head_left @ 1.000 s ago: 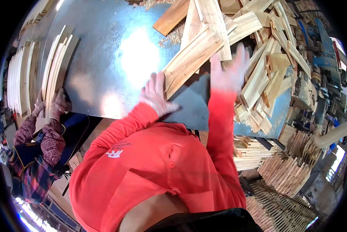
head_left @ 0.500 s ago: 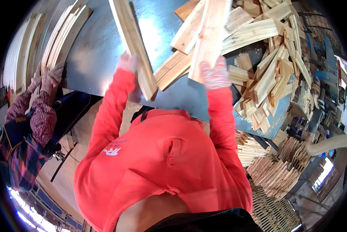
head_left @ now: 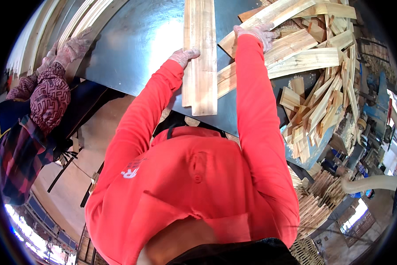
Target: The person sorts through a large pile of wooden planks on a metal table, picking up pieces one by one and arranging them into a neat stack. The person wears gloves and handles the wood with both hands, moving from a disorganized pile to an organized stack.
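Note:
Two long pale wooden boards [head_left: 200,84] lie face against face, slightly offset, over the table in front of me. My left hand [head_left: 184,57], in a light knitted glove, is closed round their left edge with the thumb on top. Further right, my gloved right hand [head_left: 258,35] rests on another wooden board [head_left: 286,15] at the near side of a loose pile. Its fingers are spread across that board, and they are not wrapped round it. More boards [head_left: 295,46] lie slanted just beneath.
A jumbled heap of offcuts [head_left: 326,101] covers the right of the dark metal table [head_left: 132,48]. At the left, another person's gloved hands [head_left: 70,51] hold a row of stacked strips [head_left: 85,20]. A pale hose [head_left: 370,183] and stacked wood [head_left: 313,207] stand lower right.
The board from my right hand now lies together with the one in my left hand. My left hand moved right; my right hand went forward onto a board in the pile.

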Demonstrator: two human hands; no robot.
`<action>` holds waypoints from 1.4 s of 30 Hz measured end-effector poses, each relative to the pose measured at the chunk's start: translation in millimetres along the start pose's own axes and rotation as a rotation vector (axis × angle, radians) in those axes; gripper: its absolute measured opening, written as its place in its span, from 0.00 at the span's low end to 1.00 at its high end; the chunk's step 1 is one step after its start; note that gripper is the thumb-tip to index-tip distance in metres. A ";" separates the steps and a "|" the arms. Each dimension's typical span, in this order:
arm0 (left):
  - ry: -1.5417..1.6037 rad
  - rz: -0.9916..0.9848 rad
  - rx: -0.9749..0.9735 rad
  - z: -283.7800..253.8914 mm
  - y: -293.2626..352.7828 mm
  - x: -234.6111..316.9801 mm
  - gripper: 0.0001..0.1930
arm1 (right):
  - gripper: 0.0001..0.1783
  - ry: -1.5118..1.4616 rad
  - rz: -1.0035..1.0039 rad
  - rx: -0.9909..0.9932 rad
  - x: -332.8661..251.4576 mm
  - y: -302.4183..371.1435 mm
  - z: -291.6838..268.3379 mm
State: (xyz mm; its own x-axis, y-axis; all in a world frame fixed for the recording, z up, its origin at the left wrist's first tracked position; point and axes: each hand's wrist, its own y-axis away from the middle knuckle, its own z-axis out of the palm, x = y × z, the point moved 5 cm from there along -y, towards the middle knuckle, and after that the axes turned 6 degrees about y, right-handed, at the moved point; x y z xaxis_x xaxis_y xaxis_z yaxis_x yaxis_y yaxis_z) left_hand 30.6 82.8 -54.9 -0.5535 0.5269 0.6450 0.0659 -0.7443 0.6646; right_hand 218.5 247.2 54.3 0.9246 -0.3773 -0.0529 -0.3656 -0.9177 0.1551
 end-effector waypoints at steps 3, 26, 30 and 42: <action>-0.033 -0.048 -0.040 -13.5 2.5 12.4 0.25 | 0.72 -0.237 0.263 -0.275 -1.8 -22.7 34.1; -1.007 0.221 0.242 -7.8 28.7 46.5 0.56 | 0.36 -0.347 -0.538 -0.433 5.5 139.9 43.6; -1.057 0.208 0.355 -3.4 42.4 32.1 0.59 | 0.42 -0.576 -0.282 0.307 79.6 70.5 19.2; -1.022 0.361 0.255 -46.4 36.0 62.3 0.60 | 0.33 -0.444 -0.147 -0.275 63.9 90.8 69.7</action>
State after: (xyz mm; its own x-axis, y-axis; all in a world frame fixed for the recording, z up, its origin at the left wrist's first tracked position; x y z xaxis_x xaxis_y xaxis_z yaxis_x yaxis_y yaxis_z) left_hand -40.0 69.8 -8.3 0.4691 0.4738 0.7453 0.3191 -0.8778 0.3572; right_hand 236.9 131.1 -3.8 0.8081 -0.3181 -0.4958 -0.1391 -0.9209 0.3641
